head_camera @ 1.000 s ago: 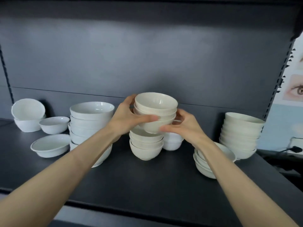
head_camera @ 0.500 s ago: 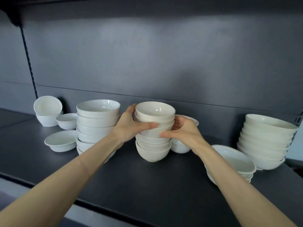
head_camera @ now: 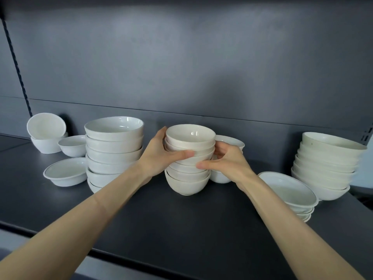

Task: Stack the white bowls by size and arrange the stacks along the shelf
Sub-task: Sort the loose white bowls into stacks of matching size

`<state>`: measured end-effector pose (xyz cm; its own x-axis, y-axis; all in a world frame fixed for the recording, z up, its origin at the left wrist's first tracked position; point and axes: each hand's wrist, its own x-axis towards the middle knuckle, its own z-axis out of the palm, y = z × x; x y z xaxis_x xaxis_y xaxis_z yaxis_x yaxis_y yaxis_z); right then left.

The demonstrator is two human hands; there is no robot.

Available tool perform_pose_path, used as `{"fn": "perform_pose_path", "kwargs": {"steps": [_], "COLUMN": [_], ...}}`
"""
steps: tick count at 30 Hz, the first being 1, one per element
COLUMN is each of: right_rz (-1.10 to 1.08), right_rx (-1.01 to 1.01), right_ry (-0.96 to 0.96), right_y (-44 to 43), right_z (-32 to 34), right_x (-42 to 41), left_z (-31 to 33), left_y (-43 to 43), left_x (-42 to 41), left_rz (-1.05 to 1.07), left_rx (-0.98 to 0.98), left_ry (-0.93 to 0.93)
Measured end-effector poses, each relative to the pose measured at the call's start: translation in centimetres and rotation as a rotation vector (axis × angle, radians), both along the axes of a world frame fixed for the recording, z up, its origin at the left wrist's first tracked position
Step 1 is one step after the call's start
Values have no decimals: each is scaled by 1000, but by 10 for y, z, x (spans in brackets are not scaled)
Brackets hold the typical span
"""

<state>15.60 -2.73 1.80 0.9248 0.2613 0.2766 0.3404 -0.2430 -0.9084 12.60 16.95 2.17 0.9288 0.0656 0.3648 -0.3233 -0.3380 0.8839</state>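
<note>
The left hand (head_camera: 159, 156) and right hand (head_camera: 228, 162) grip the upper small white ceramic bowls (head_camera: 190, 138), now lowered onto the matching lower stack (head_camera: 187, 183) midway along the dark metal shelf (head_camera: 181, 229). This size seems merged.

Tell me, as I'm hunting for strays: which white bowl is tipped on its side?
The far-left bowl, propped in another bowl with its mouth facing forward; the others sit mouth up.

The bowls (head_camera: 190, 136) look like glazed ceramic, smooth and glossy, with small bright glints inside their rims. The shelf (head_camera: 181, 221) is dark, matt and smooth, apparently painted metal. The back panel (head_camera: 181, 57) has the same matt dark finish, faintly mottled.
</note>
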Motion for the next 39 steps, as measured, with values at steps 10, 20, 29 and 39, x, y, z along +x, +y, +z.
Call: {"fn": "perform_pose_path", "kwargs": {"steps": [10, 20, 29, 39], "right_rz": [4, -73, -85, -51], "right_rx": [92, -2, -131, -81], "right_ry": [-5, -52, 2, 11], "right_y": [3, 0, 1, 12], "right_z": [-9, -26, -42, -49], "right_x": [-4, -14, -21, -4], "left_z": [-1, -5, -15, -21], "left_y": [5, 1, -4, -8], "left_x": [-1, -5, -9, -3], "left_rz": [-8, -28, 9, 158], "left_rx": [6, -42, -51, -26], "left_ry": [10, 7, -53, -115]}}
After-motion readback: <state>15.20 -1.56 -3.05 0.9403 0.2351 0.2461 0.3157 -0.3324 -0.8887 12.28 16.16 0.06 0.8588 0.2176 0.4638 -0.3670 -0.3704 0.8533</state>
